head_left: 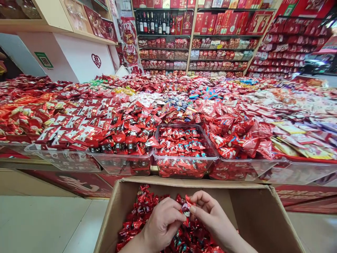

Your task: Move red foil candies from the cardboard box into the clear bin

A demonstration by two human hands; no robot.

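Between my two hands is a red wrapped candy (185,209) with a dark and white picture on its wrapper. My left hand (163,222) pinches it from the left with thumb and forefinger. From the right, my right hand (210,214) grips the wrapper between thumb and fingers. Both hands are over an open cardboard box (252,211). Inside the box lie many loose red candies (140,207), heaped mostly toward the left and middle; my hands and forearms hide part of the heap.
Just beyond the box stands a clear plastic bin (184,163) of small red candies. Similar bins run left and right, heaped with wrapped sweets (126,137). Shelves (193,37) with bottles and red boxes rise behind. Pale floor tiles (50,218) show at the left.
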